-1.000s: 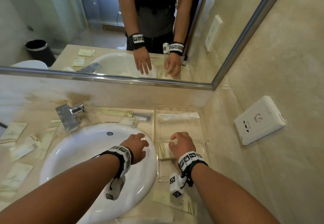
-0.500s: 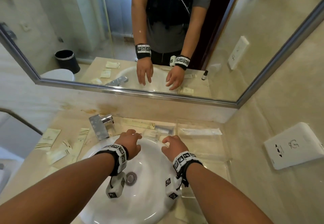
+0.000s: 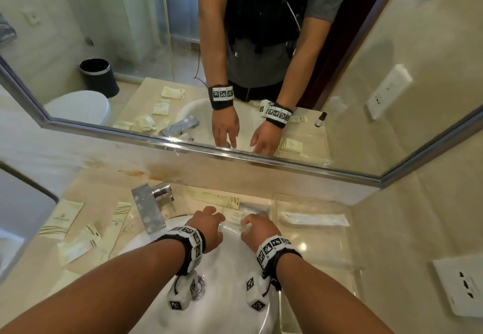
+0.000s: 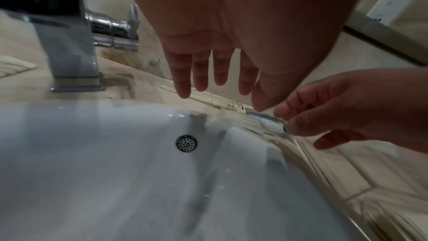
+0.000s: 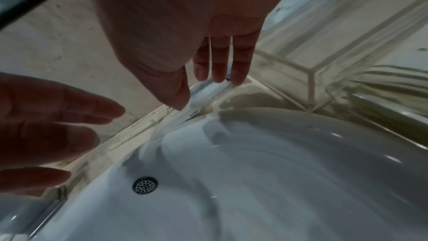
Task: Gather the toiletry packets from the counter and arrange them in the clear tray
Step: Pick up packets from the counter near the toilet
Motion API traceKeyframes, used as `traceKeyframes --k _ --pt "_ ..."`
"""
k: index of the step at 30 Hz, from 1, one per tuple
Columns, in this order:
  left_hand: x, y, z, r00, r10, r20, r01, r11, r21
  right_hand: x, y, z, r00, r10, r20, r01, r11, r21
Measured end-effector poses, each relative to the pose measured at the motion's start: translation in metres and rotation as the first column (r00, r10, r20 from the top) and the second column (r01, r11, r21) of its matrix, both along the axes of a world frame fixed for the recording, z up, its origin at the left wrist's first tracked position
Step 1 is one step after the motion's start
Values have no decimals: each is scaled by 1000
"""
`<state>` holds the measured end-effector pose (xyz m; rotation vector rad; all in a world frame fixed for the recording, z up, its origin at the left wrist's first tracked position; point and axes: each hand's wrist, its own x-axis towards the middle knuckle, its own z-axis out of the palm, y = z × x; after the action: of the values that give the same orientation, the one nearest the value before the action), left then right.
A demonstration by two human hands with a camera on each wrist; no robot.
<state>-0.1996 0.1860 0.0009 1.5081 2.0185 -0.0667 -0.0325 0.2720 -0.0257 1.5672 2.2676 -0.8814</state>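
My left hand hovers over the sink's far rim with straight fingers, just above a long cream packet. My right hand is beside it, and its fingertips and thumb touch a clear plastic packet lying on the rim behind the basin. Neither hand holds anything. The clear tray stands to the right of the sink with a long white packet in its far part. More cream packets lie on the counter left of the tap.
A chrome tap stands at the sink's back left. A mirror runs along the back wall. A white wall socket sits on the right wall, close to the tray. The counter's left part drops off at a dark edge.
My right hand left the tray and moved left and forward. Both hands now reach side by side to the sink's back rim. The head view has tilted up.
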Motion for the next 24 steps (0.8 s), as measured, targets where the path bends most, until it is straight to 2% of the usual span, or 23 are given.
traceKeyframes --k 4,6,9,12,15,24 --pt "-5 15 -14 1000 -13 1 13 999 -30 -14 17 -13 999 -38 34 36 998 47" --pt "-4 21 -21 1000 -23 9 23 999 -45 -19 24 -23 998 -12 59 6 996 89" --pt "-2 27 -30 999 -39 15 39 998 -41 -24 37 -38 989 27 142 -33 999 37" --pt "-2 33 -38 998 -68 8 69 997 -46 -25 46 -35 984 -9 177 16 999 -36" --pt "-2 39 -43 996 -91 -5 90 994 -63 -23 50 -39 989 -32 147 42 997 -67" --pt "1 53 -52 994 -108 0 108 990 -89 -21 49 -45 993 -54 105 56 998 -14"
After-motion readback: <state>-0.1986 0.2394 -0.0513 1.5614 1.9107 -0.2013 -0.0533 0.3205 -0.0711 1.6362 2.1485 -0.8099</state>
